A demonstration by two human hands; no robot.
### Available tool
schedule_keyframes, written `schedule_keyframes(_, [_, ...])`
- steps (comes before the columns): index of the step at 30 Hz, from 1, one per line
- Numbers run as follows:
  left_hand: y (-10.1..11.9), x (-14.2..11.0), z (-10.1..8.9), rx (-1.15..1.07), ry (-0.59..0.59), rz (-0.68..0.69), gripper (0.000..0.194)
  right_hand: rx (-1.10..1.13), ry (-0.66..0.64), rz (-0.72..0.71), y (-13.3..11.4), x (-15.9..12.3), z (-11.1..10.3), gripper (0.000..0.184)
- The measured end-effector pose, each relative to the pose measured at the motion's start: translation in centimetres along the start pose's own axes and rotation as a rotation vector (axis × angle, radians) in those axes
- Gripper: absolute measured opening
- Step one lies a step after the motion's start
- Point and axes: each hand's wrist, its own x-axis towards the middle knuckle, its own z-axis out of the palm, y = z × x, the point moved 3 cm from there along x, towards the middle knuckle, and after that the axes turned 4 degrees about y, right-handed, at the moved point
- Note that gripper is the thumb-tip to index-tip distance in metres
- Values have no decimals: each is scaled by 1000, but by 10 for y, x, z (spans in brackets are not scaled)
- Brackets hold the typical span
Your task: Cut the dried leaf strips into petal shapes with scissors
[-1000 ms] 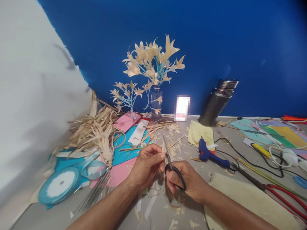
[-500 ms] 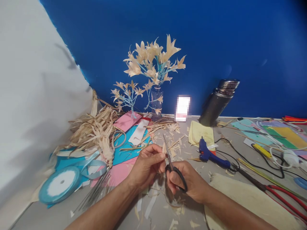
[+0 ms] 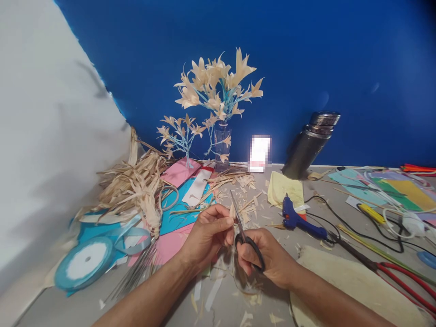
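Between thumb and fingers my left hand [image 3: 214,229] pinches a small pale piece of dried husk [image 3: 232,211], its pointed tip sticking up. My right hand [image 3: 262,256] grips black-handled scissors [image 3: 251,249] by the loops, blades pointing up and away. The blades lie right beside the husk piece; whether they touch it I cannot tell. Beneath both hands, cut husk scraps [image 3: 250,206] litter the grey table [image 3: 184,295]. Straight behind stands a clear bottle [image 3: 223,145] holding pale husk flowers [image 3: 214,79] on blue stems.
Left are dried corn husks [image 3: 136,181], a blue ribbon roll [image 3: 85,261] and thin wires [image 3: 136,268]. On the right lie a blue glue gun [image 3: 299,220] with its cord, large red-handled scissors [image 3: 402,281] and a yellow-handled cutter [image 3: 372,213]. A dark flask [image 3: 309,147] stands by the blue wall.
Almost nothing differs. Both hands, the husk piece and the scissors keep nearly the same positions, with only a very slight shift of the whole view.
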Motion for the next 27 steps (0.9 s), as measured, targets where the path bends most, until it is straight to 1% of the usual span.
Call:
schedule_keyframes(5, [1,0,0,-4,-7,-19,18,-18,15,6,1,0,-1,56])
schedule_keyframes(8, [2,1,0,-48,-11,-30,18,-47,34,11,0,-1,-3,59])
schedule_keyframes(12, [4,1,0,-87,-26,-6,18,-53,67,17,-1,-1,-5,63])
schedule_keyframes(16, [5,1,0,-70,-25,2,20,-28,1,29,3,-1,-4,62])
schedule_keyframes(19, [5,1,0,-34,-8,16,22,-72,-35,16,4,-2,-4,62])
schedule_keyframes(24, [6,1,2,-9,15,35,23,-130,-46,-18,-1,-3,-3,63])
schedule_keyframes(27, [6,1,3,-31,-13,19,24,-131,4,-33,-6,-3,-3,62])
